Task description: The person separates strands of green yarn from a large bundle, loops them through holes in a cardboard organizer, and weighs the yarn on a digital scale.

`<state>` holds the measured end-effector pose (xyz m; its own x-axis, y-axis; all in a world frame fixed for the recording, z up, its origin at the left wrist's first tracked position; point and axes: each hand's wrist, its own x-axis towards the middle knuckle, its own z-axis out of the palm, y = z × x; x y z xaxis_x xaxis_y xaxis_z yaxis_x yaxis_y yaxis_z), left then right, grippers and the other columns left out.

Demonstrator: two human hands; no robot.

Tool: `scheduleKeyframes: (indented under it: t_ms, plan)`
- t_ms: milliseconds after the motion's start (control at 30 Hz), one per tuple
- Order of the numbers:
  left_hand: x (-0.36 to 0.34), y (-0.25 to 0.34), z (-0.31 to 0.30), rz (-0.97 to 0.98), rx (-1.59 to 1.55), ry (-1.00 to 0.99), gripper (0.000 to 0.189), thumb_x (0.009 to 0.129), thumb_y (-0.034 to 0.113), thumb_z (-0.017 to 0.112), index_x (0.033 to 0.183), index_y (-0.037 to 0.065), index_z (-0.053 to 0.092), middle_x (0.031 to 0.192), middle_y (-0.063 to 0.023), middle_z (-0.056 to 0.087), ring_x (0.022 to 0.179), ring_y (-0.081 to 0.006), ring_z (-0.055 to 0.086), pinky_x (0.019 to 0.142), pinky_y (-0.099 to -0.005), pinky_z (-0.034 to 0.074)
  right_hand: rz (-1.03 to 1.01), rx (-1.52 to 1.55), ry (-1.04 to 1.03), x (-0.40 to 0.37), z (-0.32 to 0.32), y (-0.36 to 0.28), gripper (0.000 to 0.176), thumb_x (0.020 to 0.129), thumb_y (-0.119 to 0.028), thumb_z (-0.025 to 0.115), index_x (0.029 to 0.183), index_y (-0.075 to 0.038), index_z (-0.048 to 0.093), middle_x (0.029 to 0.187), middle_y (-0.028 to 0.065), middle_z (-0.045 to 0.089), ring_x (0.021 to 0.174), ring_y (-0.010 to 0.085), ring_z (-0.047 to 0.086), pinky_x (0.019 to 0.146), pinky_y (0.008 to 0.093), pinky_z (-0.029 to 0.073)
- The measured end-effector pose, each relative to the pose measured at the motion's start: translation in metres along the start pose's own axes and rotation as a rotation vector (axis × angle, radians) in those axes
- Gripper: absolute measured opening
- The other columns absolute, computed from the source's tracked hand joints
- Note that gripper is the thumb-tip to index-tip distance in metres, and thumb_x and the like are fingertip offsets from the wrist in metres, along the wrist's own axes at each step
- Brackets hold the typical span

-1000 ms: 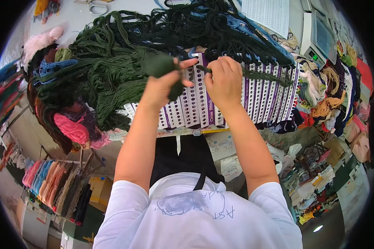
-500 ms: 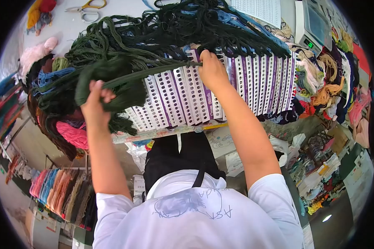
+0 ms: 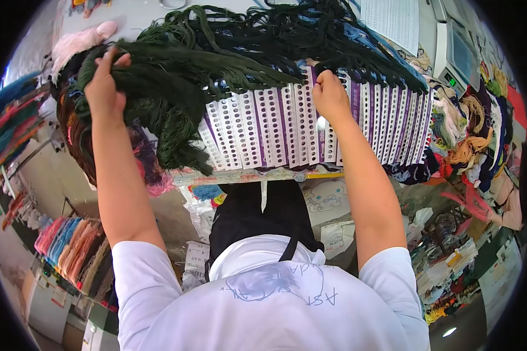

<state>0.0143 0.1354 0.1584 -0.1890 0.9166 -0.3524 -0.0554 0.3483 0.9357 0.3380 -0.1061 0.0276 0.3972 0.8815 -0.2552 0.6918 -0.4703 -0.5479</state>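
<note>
A thick skein of dark green thread spreads from the left side of the table towards the cards. My left hand is at the skein's far left end, its fingers closed around strands, partly hidden among them. Below, a looser bunch of the same green thread hangs over the cards' left end. My right hand is closed in a pinch at the top edge of the white and purple punched cards, where the green strands meet them; its fingertips are hidden. Very dark strands lie along the cards' upper edge.
A digital scale stands at the right, beside a printed sheet. Piles of coloured yarn lie at the right end. Pale pink yarn sits at the left. Yarn hanks hang on a rack below left.
My left hand has moved left and upward, and the bundled green thread is now spread out. My right hand stays at the cards' top edge. The view has shifted, leaving the scissors mostly out of sight.
</note>
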Motion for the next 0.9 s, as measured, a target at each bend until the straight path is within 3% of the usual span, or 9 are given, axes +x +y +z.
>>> scheduleKeyframes:
  t_ms: [100, 200, 300, 367, 433, 533, 633, 733, 900]
  plan:
    - [0.003, 0.021, -0.035, 0.027, -0.112, -0.019, 0.011, 0.089, 0.009, 0.056, 0.09, -0.002, 0.059, 0.085, -0.0021, 0.058, 0.079, -0.0173, 0.062, 0.073, -0.031, 0.051, -0.03, 0.08, 0.033, -0.014, -0.007, -0.004, 0.013, 0.08, -0.009, 0.056, 0.091, -0.005, 0.05, 0.087, 0.0139, 0.055, 0.078, 0.0322, 0.057, 0.068, 0.0405, 0.047]
    - [-0.025, 0.048, -0.068, -0.062, -0.215, -0.177, 0.021, 0.091, 0.01, 0.053, 0.107, -0.003, 0.051, 0.09, -0.0081, 0.06, 0.067, -0.0091, 0.052, 0.068, -0.0247, 0.046, -0.097, 0.228, 0.197, -0.044, -0.033, -0.038, 0.01, 0.083, -0.01, 0.058, 0.091, -0.004, 0.057, 0.082, 0.0103, 0.057, 0.066, 0.0214, 0.057, 0.06, 0.0313, 0.046]
    - [-0.064, 0.085, -0.096, -0.301, -0.614, -0.403, 0.017, 0.094, 0.008, 0.047, 0.102, -0.007, 0.048, 0.086, -0.0059, 0.056, 0.058, -0.0039, 0.047, 0.059, -0.0185, 0.039, 0.144, 0.566, 0.042, -0.087, -0.063, -0.097, 0.017, 0.087, -0.017, 0.057, 0.082, -0.002, 0.06, 0.067, 0.0028, 0.055, 0.061, 0.0095, 0.049, 0.059, 0.0256, 0.041]
    - [-0.079, 0.106, -0.12, -0.421, -0.815, -0.538, 0.011, 0.094, 0.005, 0.042, 0.099, -0.003, 0.047, 0.087, -0.006, 0.055, 0.054, -0.0031, 0.048, 0.055, -0.0188, 0.039, 0.189, 0.875, -0.275, -0.128, -0.114, -0.172, 0.019, 0.089, -0.02, 0.056, 0.085, -0.002, 0.061, 0.07, 0.0024, 0.056, 0.063, 0.0074, 0.048, 0.061, 0.0255, 0.042]
    - [-0.11, 0.147, -0.121, -0.494, -0.962, -0.546, 0.007, 0.094, 0.004, 0.039, 0.091, 0.0, 0.044, 0.081, -0.0056, 0.052, 0.05, -0.0047, 0.05, 0.048, -0.0195, 0.04, -0.101, 1.329, -0.519, -0.17, -0.156, -0.239, 0.021, 0.09, -0.018, 0.053, 0.08, -0.003, 0.064, 0.066, 0.0029, 0.056, 0.057, 0.0121, 0.049, 0.052, 0.0261, 0.038]
    - [-0.15, 0.211, -0.12, -0.5, -1.097, -0.666, 0.01, 0.094, 0.004, 0.034, 0.085, 0.003, 0.035, 0.073, -0.008, 0.049, 0.044, -0.01, 0.05, 0.037, -0.0198, 0.042, -0.661, 1.597, -0.799, -0.201, -0.21, -0.307, 0.021, 0.086, -0.015, 0.061, 0.072, 0.0, 0.059, 0.063, 0.0078, 0.051, 0.058, 0.0213, 0.052, 0.05, 0.0317, 0.038]
    - [-0.173, 0.265, -0.131, -0.452, -1.251, -0.751, 0.017, 0.096, 0.007, 0.024, 0.082, 0.003, 0.033, 0.068, -0.0091, 0.048, 0.037, -0.0113, 0.048, 0.03, -0.0191, 0.04, -0.756, 1.721, -0.79, -0.23, -0.238, -0.339, 0.023, 0.086, -0.018, 0.061, 0.072, 0.0, 0.057, 0.06, 0.0068, 0.048, 0.056, 0.0219, 0.051, 0.049, 0.031, 0.039]
    - [-0.192, 0.31, -0.132, -0.375, -1.138, -0.914, 0.021, 0.097, 0.009, 0.021, 0.082, 0.003, 0.034, 0.064, -0.0084, 0.047, 0.039, -0.0107, 0.049, 0.035, -0.0154, 0.042, -0.743, 1.645, -1.013, -0.242, -0.262, -0.348, 0.045, 0.077, -0.036, 0.073, 0.055, -0.004, 0.051, 0.049, 0.004, 0.045, 0.043, 0.0144, 0.045, 0.039, 0.0272, 0.03]
    - [-0.237, 0.357, -0.07, 0.23, -1.795, -0.207, 0.018, 0.085, 0.019, 0.061, 0.086, 0.001, 0.057, 0.091, -0.0161, 0.061, 0.065, -0.0177, 0.065, 0.056, -0.025, 0.055, -0.75, 1.753, -0.844, -0.278, -0.282, -0.355, 0.046, 0.076, -0.036, 0.073, 0.052, -0.004, 0.049, 0.047, 0.0042, 0.044, 0.042, 0.0153, 0.044, 0.039, 0.0276, 0.03]
